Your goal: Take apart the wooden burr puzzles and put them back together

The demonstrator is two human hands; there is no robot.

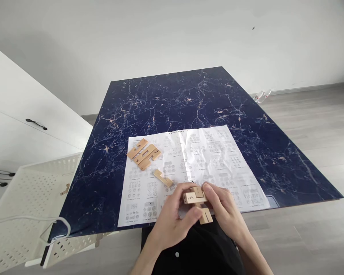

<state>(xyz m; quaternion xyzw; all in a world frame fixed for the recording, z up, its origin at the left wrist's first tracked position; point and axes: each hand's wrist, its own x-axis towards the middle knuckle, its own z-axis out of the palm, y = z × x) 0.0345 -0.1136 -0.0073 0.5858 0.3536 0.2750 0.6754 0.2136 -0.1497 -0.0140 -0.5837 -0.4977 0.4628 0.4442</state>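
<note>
Between both hands, over the table's front edge, are several interlocked wooden puzzle pieces (192, 198) with dark markings. My left hand (176, 214) grips them from the left, thumb in front and fingers behind. On the other side my right hand (222, 202) is closed on the same pieces, its thumb at their upper right. A loose notched wooden piece (163, 178) lies on the printed sheet (206, 160), just beyond my left hand. Farther up and left, flat notched pieces (145, 153) marked with numbers lie side by side on the sheet. The fingertips behind the held pieces are partly hidden.
The creased sheet covers the near part of a dark blue marbled table (172, 103). A white perforated basket (46, 191) with a pale cable (31, 218) stands at the left, near a white cabinet (31, 103). Clear plastic bottles (262, 96) lie on the floor at right.
</note>
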